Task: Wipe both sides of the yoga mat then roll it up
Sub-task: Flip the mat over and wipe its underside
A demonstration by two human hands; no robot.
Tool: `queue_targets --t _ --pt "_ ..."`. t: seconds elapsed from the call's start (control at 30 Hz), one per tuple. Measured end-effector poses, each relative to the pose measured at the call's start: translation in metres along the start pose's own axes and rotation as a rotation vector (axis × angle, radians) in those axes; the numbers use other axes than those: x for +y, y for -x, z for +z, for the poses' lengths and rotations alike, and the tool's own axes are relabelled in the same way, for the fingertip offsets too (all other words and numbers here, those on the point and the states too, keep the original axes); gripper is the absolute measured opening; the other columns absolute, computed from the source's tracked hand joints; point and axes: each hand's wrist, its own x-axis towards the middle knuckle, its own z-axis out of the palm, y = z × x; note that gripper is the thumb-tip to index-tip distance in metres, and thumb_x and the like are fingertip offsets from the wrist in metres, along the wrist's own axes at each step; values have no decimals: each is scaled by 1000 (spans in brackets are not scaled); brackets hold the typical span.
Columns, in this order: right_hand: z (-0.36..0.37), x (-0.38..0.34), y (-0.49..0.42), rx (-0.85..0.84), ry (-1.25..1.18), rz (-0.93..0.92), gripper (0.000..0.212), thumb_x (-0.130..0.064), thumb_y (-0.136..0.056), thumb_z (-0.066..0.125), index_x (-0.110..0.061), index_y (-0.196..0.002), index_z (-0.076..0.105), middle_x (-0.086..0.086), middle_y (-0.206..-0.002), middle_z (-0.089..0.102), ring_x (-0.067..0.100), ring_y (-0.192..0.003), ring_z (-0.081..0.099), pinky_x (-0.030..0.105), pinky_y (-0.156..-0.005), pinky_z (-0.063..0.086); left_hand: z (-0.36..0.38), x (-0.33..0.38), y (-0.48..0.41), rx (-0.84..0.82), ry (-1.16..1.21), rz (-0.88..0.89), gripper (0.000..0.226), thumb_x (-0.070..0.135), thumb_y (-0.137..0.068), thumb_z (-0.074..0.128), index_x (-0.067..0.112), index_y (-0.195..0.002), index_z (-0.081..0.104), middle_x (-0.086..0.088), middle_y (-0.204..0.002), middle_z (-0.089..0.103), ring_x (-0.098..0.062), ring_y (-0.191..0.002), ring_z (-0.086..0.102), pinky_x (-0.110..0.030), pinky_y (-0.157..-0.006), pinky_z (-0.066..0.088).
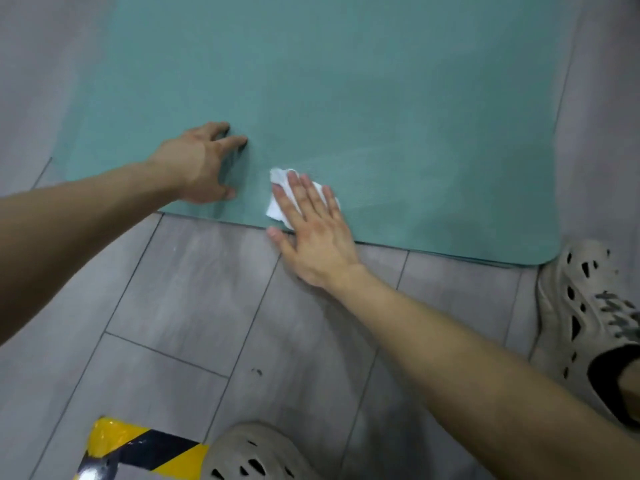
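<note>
While the left hand [197, 164] rests spread on the mat [346, 81], the flat right hand [311, 233] presses tissue [278, 177].

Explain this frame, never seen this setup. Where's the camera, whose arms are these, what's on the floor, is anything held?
There is no robot here: a person works with bare hands. The single picture comes from a camera worn on the head, looking forward and down. A teal mat lies flat on the grey floor. The right hand presses a white wipe onto the mat near its near edge, fingers straight. The left hand rests on the mat and holds nothing. The person's shoes and yellow-black tape also show.
</note>
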Motion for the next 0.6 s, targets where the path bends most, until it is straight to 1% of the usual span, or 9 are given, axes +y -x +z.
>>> queue_targets --t 0.07,0.13,0.23,0.27,0.37,0.43,0.5,0.57,0.6 --pt "-16 52 41 -7 36 137 73 -61 -109 27 -26 -169 4 2 -177 -5 18 -163 -10 50 -131 4 -4 -2 0 -11 -24 -2 107 58 -76 85 41 -163 25 -3 -171 21 -34 -151 36 -54 -116 43" --pt "-24 87 81 -13 39 283 75 -63 -109 25 -26 -169 1 3 -177 -9 19 -162 -13 53 -131 6 -6 -3 2 -11 -38 3 106 63 -77 82 44 -162 23 0 -170 20 -34 -149 39 -56 -113 45" --pt "-15 68 88 38 21 514 83 -67 -105 25 -21 -169 0 6 -176 -12 23 -162 -15 56 -130 4 -6 -10 5 -34 -39 30 104 67 -78 80 48 -162 21 4 -172 17 -33 -151 37 -57 -114 44" --pt "-10 44 73 49 17 520 85 -69 -104 24 -20 -169 -1 8 -176 -14 25 -162 -16 56 -130 3 -5 -13 6 -52 -16 47 105 65 -77 82 49 -162 21 4 -173 15 -31 -154 34 -56 -117 41" --pt "17 -45 22 4 1 237 83 -66 -105 24 -17 -169 4 10 -176 -13 25 -161 -18 55 -130 0 -6 -24 11 -115 27 123 110 44 -74 94 40 -163 30 -5 -175 16 -30 -158 25 -44 -127 27" --pt "29 -82 -2 -18 -11 132 81 -64 -106 26 -17 -169 6 9 -176 -11 24 -161 -17 53 -130 -1 -7 -32 13 -126 -8 126 110 37 -72 96 43 -162 33 -6 -174 18 -32 -156 28 -46 -126 30" --pt "31 -75 -4 6 -22 70 77 -59 -107 30 -19 -169 8 7 -177 -6 22 -162 -12 51 -131 1 -9 -38 14 -120 -57 79 116 43 -67 98 50 -161 30 -7 -173 18 -35 -154 30 -52 -122 35" --pt "22 -36 13 18 -20 10 72 -55 -110 32 -21 -169 10 5 -177 -1 20 -163 -7 50 -131 6 -10 -45 13 -97 -71 12 124 53 -61 98 50 -162 26 -9 -172 18 -38 -153 31 -54 -120 37" --pt "15 -8 27 13 -3 25 71 -55 -111 30 -22 -170 7 5 -177 -3 19 -163 -8 51 -131 6 -10 -46 14 -86 -61 -19 128 57 -58 98 49 -163 25 -11 -171 19 -39 -152 31 -54 -120 38"
